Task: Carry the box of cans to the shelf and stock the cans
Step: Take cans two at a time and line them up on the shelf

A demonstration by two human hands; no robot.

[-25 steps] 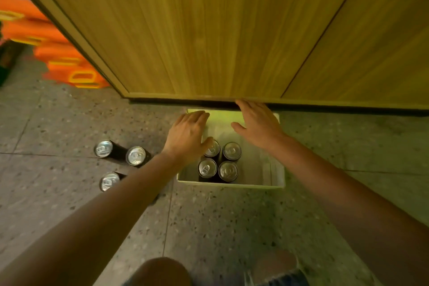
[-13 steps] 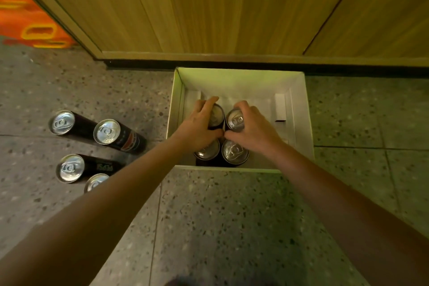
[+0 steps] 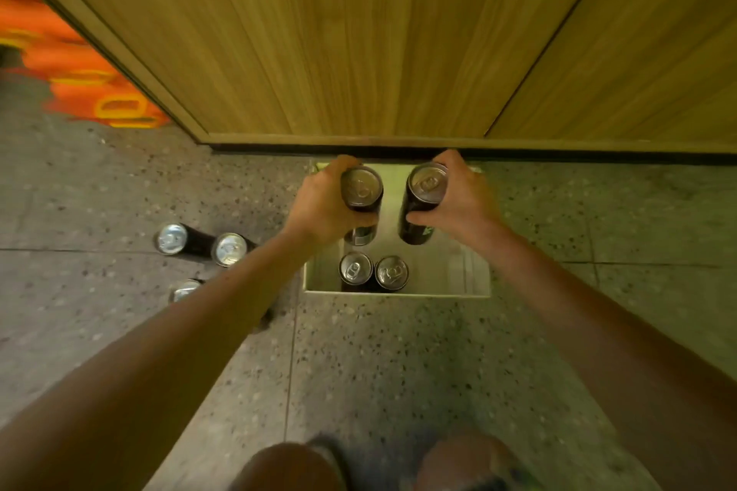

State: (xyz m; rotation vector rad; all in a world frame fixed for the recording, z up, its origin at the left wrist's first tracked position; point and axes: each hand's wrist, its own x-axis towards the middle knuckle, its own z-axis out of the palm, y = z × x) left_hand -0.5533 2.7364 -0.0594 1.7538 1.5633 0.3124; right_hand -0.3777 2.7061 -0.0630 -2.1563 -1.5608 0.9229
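A white open box (image 3: 474, 283) sits on the floor against a wooden panel. My left hand (image 3: 319, 207) grips a black can (image 3: 362, 197) and holds it up over the box. My right hand (image 3: 462, 199) grips a second black can (image 3: 422, 199) beside it, also lifted above the box. Two more black cans (image 3: 373, 273) stand upright inside the box near its front left corner.
Three black cans (image 3: 199, 245) stand on the speckled floor left of the box, one partly hidden by my left forearm. The wooden panel (image 3: 359, 32) rises just behind the box. Orange crates (image 3: 99, 92) lie at the far left. My knees show at the bottom edge.
Both hands closed round the two rear cans in the box and lifted them up out of it. Two cans stay in the box.
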